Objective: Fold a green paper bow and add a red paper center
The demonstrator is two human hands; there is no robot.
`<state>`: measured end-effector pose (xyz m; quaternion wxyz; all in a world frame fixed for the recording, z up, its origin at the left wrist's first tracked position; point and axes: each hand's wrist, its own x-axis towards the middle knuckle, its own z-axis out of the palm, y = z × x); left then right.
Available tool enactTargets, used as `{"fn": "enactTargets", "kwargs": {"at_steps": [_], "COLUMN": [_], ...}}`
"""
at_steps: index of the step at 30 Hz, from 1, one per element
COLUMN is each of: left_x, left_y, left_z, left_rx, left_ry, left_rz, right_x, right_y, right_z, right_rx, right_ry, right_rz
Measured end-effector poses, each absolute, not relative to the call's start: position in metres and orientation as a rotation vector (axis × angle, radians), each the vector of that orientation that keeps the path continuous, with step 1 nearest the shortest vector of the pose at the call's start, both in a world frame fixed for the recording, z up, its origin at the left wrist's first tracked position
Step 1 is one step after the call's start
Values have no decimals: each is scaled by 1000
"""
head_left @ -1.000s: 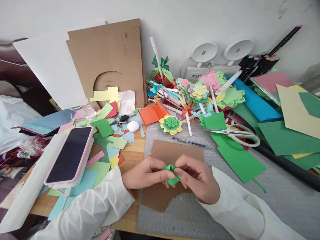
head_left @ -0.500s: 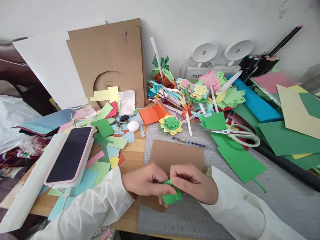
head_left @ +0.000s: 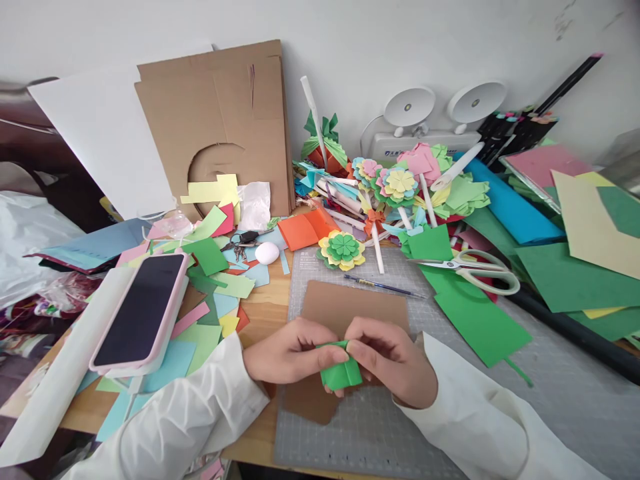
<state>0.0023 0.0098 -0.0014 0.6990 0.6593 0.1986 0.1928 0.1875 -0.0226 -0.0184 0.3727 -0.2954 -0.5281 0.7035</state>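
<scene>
A small folded piece of green paper [head_left: 345, 375] is pinched between both hands over the cutting mat. My left hand [head_left: 295, 352] grips its left side, thumb lying across the front. At its upper right edge, the thumb and fingers of my right hand [head_left: 393, 360] are closed on the paper. Beneath the hands lies a sheet of brown card [head_left: 355, 300], partly covered by them. A pen refill [head_left: 385, 286] rests just beyond the card. Farther back sits a layered green and yellow paper flower [head_left: 342, 250].
White-handled scissors [head_left: 487, 272] lie on green paper [head_left: 483, 327] at the right. A phone [head_left: 143, 310] and coloured scraps [head_left: 205, 340] cover the left side. Rolled paper sticks and paper flowers [head_left: 400, 187] crowd the back, beside leaning cardboard [head_left: 170, 120]. The grey cutting mat [head_left: 400, 443] reaches the front edge.
The green paper has been turned and raised slightly, so more of its folded front faces me. Both hands have shifted their fingers a little and still hold it.
</scene>
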Motion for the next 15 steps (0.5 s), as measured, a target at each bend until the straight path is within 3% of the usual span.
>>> {"fn": "enactTargets", "kwargs": {"at_steps": [15], "left_x": [0], "left_y": [9], "left_z": [-3], "left_rx": [1716], "left_ry": [360], "left_rz": [394], "right_x": [188], "right_y": [-19], "right_z": [-15], "right_rx": [-658], "right_ry": [-1318], "right_rz": [1966]}}
